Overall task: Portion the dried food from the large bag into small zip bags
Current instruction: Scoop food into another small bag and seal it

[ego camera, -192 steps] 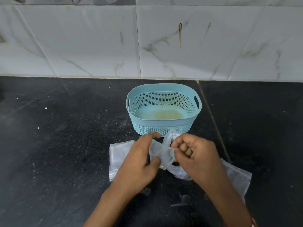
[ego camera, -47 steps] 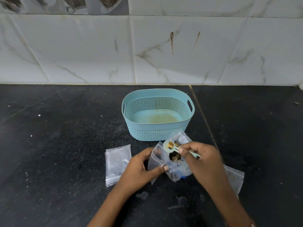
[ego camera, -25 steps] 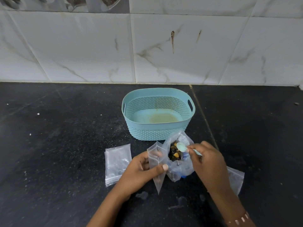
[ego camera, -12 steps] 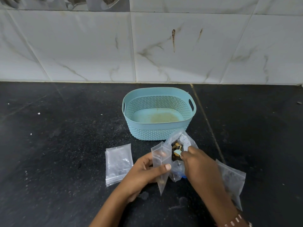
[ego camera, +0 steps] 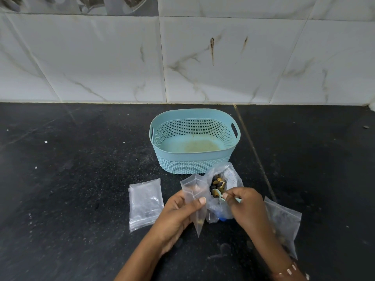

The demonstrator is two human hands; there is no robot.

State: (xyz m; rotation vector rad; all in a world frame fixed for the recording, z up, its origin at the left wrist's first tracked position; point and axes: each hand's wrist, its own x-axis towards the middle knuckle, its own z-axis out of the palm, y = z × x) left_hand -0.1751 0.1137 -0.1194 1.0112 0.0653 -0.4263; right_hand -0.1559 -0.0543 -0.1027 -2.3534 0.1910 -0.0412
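My left hand [ego camera: 178,211] holds a small clear zip bag [ego camera: 195,199] upright with its mouth open; a few pieces lie at its bottom tip. Right beside it stands the large clear bag [ego camera: 225,183], open at the top and holding dark and yellow dried food [ego camera: 218,184]. My right hand [ego camera: 247,207] pinches the handle of a small pale green spoon [ego camera: 218,193], whose bowl is inside the large bag's mouth among the food.
An empty light blue perforated basket [ego camera: 194,159] stands just behind the bags on the black counter. A stack of flat empty zip bags [ego camera: 145,203] lies to the left. Another clear zip bag [ego camera: 284,222] lies under my right forearm. A white tiled wall closes the back.
About two seconds ago the spoon was held over the small bag's mouth with food in it. Since then my right hand has carried the spoon back down into the large bag.
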